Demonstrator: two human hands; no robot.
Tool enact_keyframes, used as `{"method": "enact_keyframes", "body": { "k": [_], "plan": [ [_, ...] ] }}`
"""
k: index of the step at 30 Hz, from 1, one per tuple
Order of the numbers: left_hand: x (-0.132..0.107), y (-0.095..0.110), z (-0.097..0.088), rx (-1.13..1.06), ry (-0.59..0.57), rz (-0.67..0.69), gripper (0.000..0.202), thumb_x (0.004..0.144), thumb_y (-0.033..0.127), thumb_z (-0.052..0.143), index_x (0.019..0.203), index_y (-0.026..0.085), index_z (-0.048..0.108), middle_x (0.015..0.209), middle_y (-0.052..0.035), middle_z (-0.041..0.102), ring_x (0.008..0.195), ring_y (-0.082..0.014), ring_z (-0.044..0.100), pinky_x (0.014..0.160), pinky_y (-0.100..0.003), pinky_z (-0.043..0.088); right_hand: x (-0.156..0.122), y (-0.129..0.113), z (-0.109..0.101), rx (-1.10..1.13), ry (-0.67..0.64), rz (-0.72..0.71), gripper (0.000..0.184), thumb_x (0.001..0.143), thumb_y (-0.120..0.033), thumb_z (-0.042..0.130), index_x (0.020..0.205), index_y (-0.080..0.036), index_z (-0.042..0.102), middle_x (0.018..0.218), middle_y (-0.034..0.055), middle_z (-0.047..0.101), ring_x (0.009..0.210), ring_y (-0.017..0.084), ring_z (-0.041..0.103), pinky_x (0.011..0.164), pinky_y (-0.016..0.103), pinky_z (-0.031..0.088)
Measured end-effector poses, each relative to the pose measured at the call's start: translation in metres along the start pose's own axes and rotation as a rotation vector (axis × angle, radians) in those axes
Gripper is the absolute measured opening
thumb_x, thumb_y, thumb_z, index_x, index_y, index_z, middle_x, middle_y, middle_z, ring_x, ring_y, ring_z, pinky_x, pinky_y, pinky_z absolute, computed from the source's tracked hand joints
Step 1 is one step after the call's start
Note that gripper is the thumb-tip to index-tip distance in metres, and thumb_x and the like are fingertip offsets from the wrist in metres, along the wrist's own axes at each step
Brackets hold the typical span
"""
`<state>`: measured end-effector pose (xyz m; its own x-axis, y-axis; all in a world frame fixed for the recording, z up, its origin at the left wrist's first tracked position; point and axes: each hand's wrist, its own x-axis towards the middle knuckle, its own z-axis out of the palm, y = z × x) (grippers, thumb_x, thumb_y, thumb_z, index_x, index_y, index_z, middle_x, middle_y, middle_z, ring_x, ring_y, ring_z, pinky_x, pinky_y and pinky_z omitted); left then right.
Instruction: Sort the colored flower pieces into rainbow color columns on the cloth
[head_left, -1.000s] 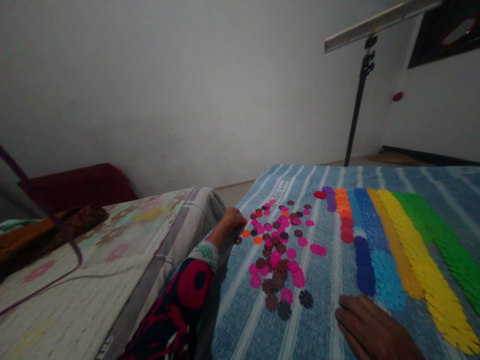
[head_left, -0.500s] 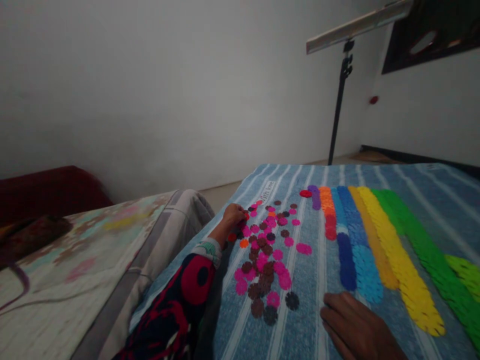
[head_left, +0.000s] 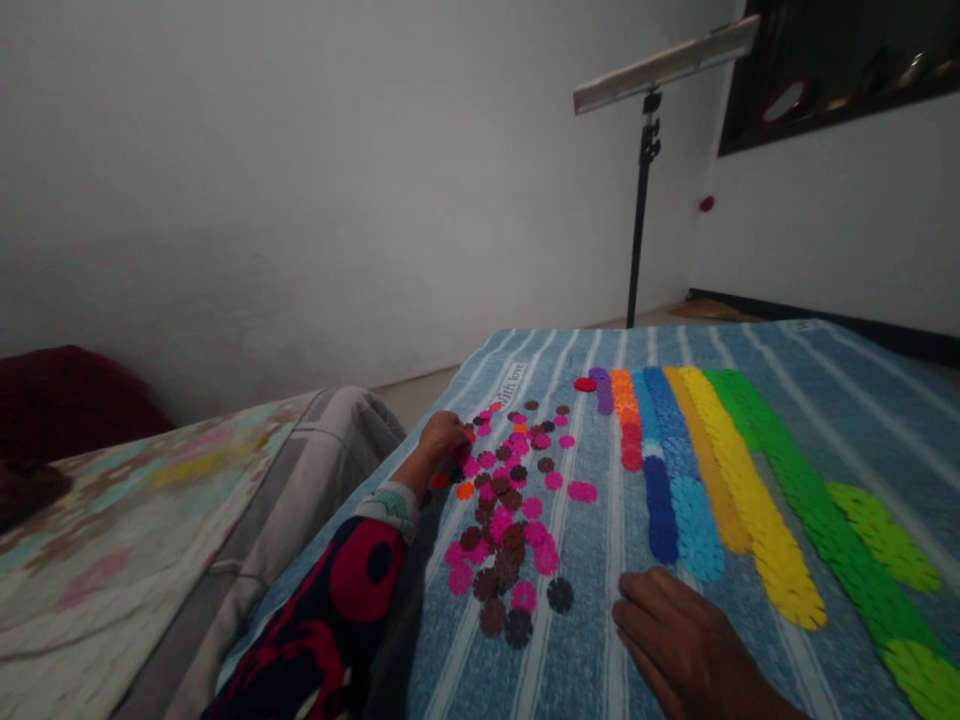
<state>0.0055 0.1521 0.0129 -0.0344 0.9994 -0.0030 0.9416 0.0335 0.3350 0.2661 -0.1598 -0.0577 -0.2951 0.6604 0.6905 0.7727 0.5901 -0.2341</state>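
My left hand (head_left: 444, 436) reaches to the far left edge of a loose pile of notched plastic discs, mostly pink (head_left: 501, 522) and brown (head_left: 493, 616), with a few black ones (head_left: 559, 595). Its fingers are curled down beside a red-orange disc (head_left: 470, 436); what they pinch, if anything, is hidden. An orange disc (head_left: 465, 491) lies just nearer than that hand. My right hand (head_left: 679, 630) rests on the striped blue cloth (head_left: 592, 660), right of the pile, fingers stretched out and holding nothing visible.
Rows of overlapping discs lie on the right: purple (head_left: 601, 391), orange (head_left: 623, 390), dark blue (head_left: 661, 510), light blue (head_left: 697, 530), yellow (head_left: 780, 545), green (head_left: 817, 520). A single red disc (head_left: 585, 384) sits behind. A patterned bed cover (head_left: 150, 530) is at left, a lamp stand (head_left: 639, 220) beyond.
The view has turned slightly right, so everything sits further left. My left hand stays at the pile's far left edge; my right hand stays on the cloth. The discs look unmoved.
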Motion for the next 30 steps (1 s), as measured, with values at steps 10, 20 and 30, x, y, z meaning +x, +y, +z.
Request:
{"method": "enact_keyframes", "body": {
  "k": [10,20,30],
  "plan": [
    [-0.024,0.03,-0.001,-0.292,0.018,0.106,0.013,0.06,0.012,0.07,0.059,0.015,0.057,0.048,0.0074,0.048,0.048,-0.0069,0.043,0.049,-0.02,0.031,0.004,-0.003,-0.004,0.023,-0.026,0.019,0.021,0.086,-0.005,0.045,0.076,-0.021,0.055,0.075,0.0028,0.058,0.068,0.017,0.049,0.062,0.029,0.037],
    [-0.088,0.147,0.064,-0.684,-0.425,0.368,0.016,0.055,0.009,0.071,0.054,0.013,0.056,0.048,0.0062,0.051,0.044,-0.0046,0.042,0.047,-0.019,0.032,0.002,-0.003,-0.004,0.021,-0.074,0.04,0.019,0.086,-0.006,0.046,0.076,-0.02,0.055,0.076,0.0029,0.057,0.07,0.018,0.049,0.064,0.029,0.037],
    [-0.107,0.188,0.11,-0.559,-0.384,0.432,0.014,0.056,0.008,0.072,0.066,0.014,0.063,0.06,0.0024,0.058,0.053,-0.0082,0.051,0.053,-0.021,0.04,0.003,-0.003,-0.004,0.032,-0.042,0.026,0.022,0.087,-0.006,0.043,0.077,-0.02,0.057,0.076,0.0042,0.057,0.07,0.019,0.049,0.064,0.029,0.038]
  ]
}}
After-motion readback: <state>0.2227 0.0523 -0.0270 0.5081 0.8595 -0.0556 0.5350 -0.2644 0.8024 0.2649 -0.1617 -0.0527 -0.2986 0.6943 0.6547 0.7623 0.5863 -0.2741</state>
